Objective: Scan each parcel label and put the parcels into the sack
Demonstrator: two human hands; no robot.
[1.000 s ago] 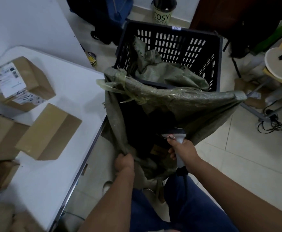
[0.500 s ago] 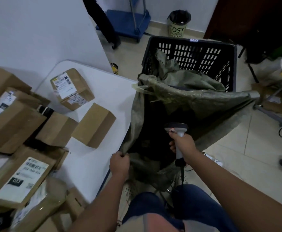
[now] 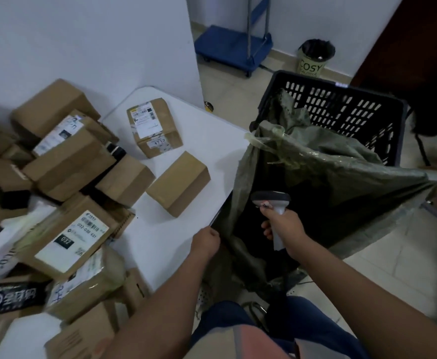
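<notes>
A green woven sack (image 3: 341,177) hangs open beside the white table (image 3: 199,141), its far edge draped over a black crate. My left hand (image 3: 205,240) grips the sack's near rim at the table edge. My right hand (image 3: 283,226) holds a grey barcode scanner (image 3: 271,199) over the sack's dark mouth. Several cardboard parcels lie on the table: a plain box (image 3: 178,183) nearest the sack, a labelled box marked 4713 (image 3: 153,126) behind it, and a box labelled 032 (image 3: 68,238) in the pile at left.
A black slotted plastic crate (image 3: 341,112) stands behind the sack. A blue platform trolley (image 3: 234,46) and a lined bin marked COSY (image 3: 314,58) stand by the far wall. A white partition wall (image 3: 108,47) backs the table. Tiled floor lies to the right.
The view has swung left and up, bringing the parcel pile into sight. Both hands keep their holds on the sack rim and the scanner.
</notes>
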